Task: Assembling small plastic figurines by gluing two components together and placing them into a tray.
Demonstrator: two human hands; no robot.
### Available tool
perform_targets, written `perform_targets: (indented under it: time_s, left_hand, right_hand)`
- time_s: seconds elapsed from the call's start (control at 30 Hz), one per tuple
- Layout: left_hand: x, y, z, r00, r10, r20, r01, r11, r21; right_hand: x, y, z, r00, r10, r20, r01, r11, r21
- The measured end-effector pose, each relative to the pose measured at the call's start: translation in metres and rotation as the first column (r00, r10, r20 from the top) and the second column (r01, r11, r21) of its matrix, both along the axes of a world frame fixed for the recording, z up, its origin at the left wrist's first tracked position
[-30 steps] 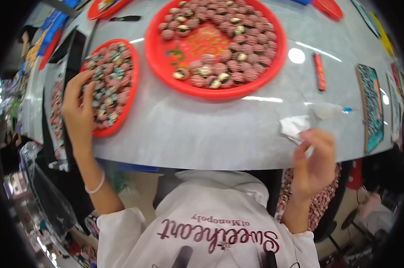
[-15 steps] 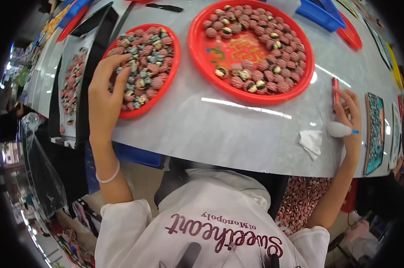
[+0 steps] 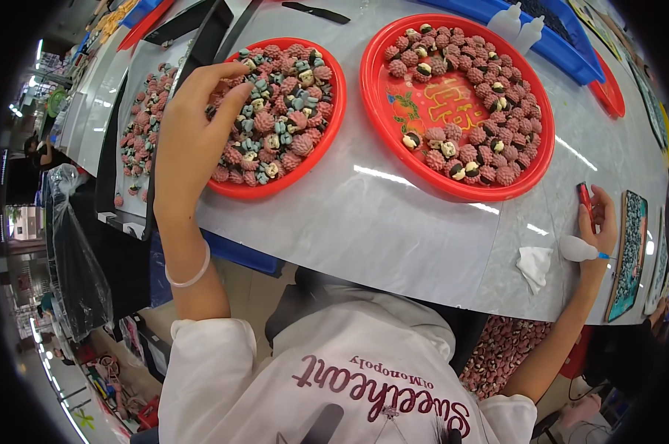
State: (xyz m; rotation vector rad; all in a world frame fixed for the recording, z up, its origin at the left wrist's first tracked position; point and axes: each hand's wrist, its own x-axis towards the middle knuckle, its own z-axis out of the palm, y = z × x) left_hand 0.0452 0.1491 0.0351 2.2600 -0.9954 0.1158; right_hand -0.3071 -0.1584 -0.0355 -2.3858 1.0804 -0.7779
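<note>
My left hand (image 3: 194, 133) reaches over the left red plate (image 3: 339, 89), thumb and forefinger apart above a heap of small pink ridged pieces (image 3: 302, 144) mixed with blue-grey and cream ones. Nothing shows between these fingertips; the other fingers are partly hidden. At the right side of the table my right hand (image 3: 602, 218) has its fingers curled round a slim red pen-like tool (image 3: 585, 197). A small white squeeze bottle (image 3: 575, 249) with a blue tip overlaps my right wrist; I cannot tell whether the hand touches it.
A larger red plate (image 3: 371, 96) holds pink pieces with dark and cream parts. A black tray (image 3: 143, 211) of similar pieces stands at left. White tissue (image 3: 534, 266), a teal picture-covered panel (image 3: 627, 255), white bottles (image 3: 506, 22) and a blue bin (image 3: 571, 59) surround the work area.
The whole view has shifted, so the table things appear farther right and lower. My left hand stays over the left plate, and my right hand keeps the red tool.
</note>
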Motion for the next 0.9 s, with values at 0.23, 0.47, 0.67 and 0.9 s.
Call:
perform_targets:
  time_s: [0.23, 0.47, 0.67, 0.9]
  left_hand:
    - [0.003, -0.016, -0.009, 0.962, -0.15, 0.229, 0.097, 0.97, 0.225]
    - [0.014, -0.022, -0.013, 0.972, -0.235, -0.023, 0.236, 0.97, 0.055]
    - [0.023, -0.021, -0.014, 0.938, -0.34, -0.075, 0.339, 0.94, -0.017]
    - [0.029, -0.021, -0.01, 0.928, -0.312, -0.206, 0.322, 0.946, 0.02]
  right_hand:
    - [-0.011, -0.01, -0.003, 0.997, 0.032, -0.071, -0.038, 0.995, -0.096]
    - [-0.014, -0.007, -0.002, 0.999, -0.014, -0.029, 0.012, 0.998, -0.064]
    - [-0.015, -0.007, -0.005, 0.998, -0.023, 0.066, 0.026, 0.998, -0.052]
    - [-0.015, -0.006, -0.002, 0.997, -0.044, 0.062, 0.045, 0.999, -0.019]
